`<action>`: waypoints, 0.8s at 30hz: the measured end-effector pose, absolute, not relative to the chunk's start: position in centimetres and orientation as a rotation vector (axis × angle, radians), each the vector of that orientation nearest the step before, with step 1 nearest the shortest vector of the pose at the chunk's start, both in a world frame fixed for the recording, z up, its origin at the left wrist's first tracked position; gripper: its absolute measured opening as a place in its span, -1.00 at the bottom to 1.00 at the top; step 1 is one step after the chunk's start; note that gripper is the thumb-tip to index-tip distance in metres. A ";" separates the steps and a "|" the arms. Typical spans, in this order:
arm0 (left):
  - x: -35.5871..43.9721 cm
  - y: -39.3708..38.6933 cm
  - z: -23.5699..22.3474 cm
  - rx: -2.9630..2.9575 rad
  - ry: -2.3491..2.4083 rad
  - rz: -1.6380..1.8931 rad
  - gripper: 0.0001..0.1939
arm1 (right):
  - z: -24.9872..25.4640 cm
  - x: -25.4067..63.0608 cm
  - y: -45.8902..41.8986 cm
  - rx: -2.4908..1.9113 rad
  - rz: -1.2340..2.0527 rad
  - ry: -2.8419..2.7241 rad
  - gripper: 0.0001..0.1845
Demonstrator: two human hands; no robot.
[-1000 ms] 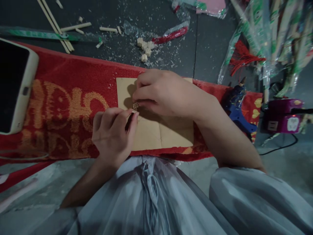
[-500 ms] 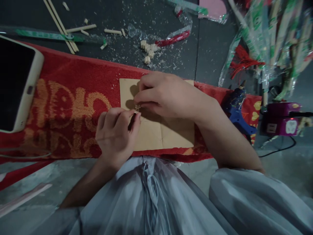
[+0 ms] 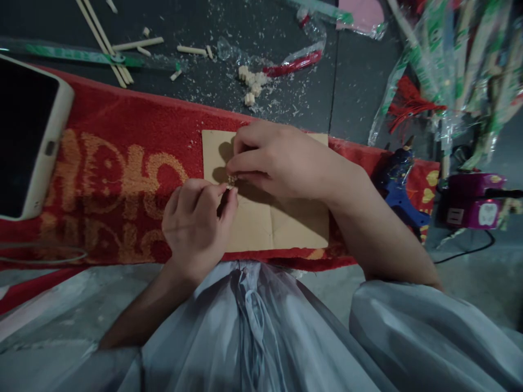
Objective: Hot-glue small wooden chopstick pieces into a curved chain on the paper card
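- At the centre of the frame, above a flat tan cardboard sheet (image 3: 298, 224), I hold small, pale, bumpy pieces (image 3: 231, 179); whether they are joined, I cannot tell.
- I judge this step as fine positioning; the next move calls for light, steady fingers.
- My left hand (image 3: 200, 219) pinches narrowly from lower left; my right hand (image 3: 274, 159), arched, back upward, pinches narrowly from the right.
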State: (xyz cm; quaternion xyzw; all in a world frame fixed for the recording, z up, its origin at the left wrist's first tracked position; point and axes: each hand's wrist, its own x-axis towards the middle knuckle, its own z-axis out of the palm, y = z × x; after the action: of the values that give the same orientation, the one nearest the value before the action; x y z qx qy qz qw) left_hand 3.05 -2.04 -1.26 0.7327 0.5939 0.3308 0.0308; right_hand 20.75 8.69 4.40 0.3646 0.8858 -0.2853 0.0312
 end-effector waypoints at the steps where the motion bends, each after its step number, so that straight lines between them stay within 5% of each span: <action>1: 3.1 -2.0 -1.3 2.259 1.824 1.014 -0.95 | 4.4 20.8 8.7 1.119 -0.887 2.740 -0.16; 24: 2.8 -2.3 -1.0 2.105 1.811 0.973 -0.95 | 4.0 20.9 8.6 1.114 -0.859 2.754 -0.11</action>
State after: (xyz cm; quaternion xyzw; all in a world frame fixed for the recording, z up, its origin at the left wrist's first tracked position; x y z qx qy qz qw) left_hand 2.83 -2.29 -1.02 0.7119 0.6124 0.3290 0.0994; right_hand 20.86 8.60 4.04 0.3600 0.8903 -0.2777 0.0246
